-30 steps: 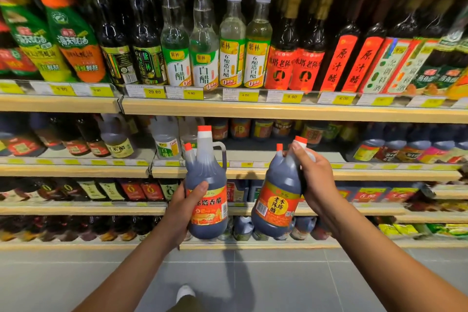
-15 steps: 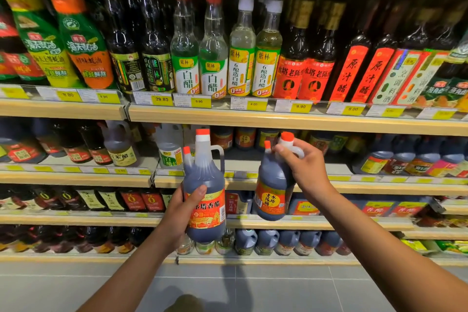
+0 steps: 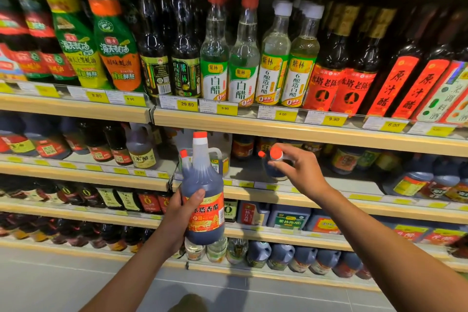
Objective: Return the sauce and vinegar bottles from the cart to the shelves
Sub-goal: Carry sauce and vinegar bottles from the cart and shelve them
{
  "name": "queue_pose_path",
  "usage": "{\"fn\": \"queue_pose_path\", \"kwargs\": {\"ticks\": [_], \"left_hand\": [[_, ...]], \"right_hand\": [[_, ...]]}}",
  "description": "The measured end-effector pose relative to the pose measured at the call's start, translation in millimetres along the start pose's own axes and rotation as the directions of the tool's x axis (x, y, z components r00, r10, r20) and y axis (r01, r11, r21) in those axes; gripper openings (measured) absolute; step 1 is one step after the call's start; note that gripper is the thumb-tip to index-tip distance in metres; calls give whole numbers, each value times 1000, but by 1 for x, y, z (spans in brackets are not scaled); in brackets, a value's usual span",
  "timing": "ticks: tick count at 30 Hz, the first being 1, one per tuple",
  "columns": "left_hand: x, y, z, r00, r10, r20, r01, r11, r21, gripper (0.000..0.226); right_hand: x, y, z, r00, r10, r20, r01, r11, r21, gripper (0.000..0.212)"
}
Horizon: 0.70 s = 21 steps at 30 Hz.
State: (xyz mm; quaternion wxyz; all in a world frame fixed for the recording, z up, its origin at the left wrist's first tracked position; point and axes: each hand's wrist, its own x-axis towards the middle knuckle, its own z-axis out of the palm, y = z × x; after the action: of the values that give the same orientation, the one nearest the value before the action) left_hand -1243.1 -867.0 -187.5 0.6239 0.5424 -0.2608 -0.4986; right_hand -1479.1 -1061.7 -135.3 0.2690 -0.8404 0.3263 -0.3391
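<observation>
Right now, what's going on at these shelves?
A person is restocking vinegar. The left hand grips a dark plastic jug with a red-orange label round its body, held up in front of the shelves. The right hand pinches the neck of a second dark orange-capped jug, which sits back on the wooden second shelf and appears to stand there, not yet released.

Single head-worn wide-angle view, close, forward toward the stocked shelves (image 3: 304,134).
</observation>
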Motion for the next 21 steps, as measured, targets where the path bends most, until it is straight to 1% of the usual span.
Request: {"fn": "queue_pose_path", "kwargs": {"ticks": [2,4,5,7,9,12,14,15,16,17,18,19,21], "left_hand": [[1,1,-3,1000,16,-2,-16,1000,7,67],[3,1,-6,1000,31,0,-31,999,18,79],[3,1,-8,999,41,0,-41,999,19,80],[5,0,-12,999,49,-6,-49,999,15,76],[7,-1,-16,999,48,-17,-48,999,22,79],[9,-4,-19,998,35,-52,-33,999,38,103],[10,-5,-20,997,28,-65,-25,999,46,108],[11,-5,-21,997,29,-66,-26,999,47,108],[11,-6,-21,997,31,-65,-28,998,48,108],[12,-6,-21,997,30,-66,-27,998,50,108],[12,-7,-21,997,29,-65,-26,998,54,107],[13,-6,-21,997,28,-66,-24,998,57,107],[14,-6,-21,997,23,-73,-18,998,57,106]], "right_hand": [[5,9,9,1000,13,-24,-14,1000,-21,24],[11,17,17,996,56,-68,-57,998,-6,24],[14,20,21,994,75,-81,-74,997,17,23],[19,26,27,985,130,-114,-126,991,46,18],[22,34,32,964,224,-143,-213,973,88,8],[30,42,34,929,320,-184,-291,941,170,15],[37,47,32,898,401,-179,-356,903,241,8],[41,51,31,879,446,-169,-398,881,254,10],[45,56,31,853,498,-157,-459,858,231,19],[47,60,32,828,541,-146,-504,833,227,24],[50,69,33,807,578,-121,-546,808,221,18],[52,69,34,801,589,-107,-554,797,240,6],[59,72,32,813,573,-103,-540,809,233,30]]}}
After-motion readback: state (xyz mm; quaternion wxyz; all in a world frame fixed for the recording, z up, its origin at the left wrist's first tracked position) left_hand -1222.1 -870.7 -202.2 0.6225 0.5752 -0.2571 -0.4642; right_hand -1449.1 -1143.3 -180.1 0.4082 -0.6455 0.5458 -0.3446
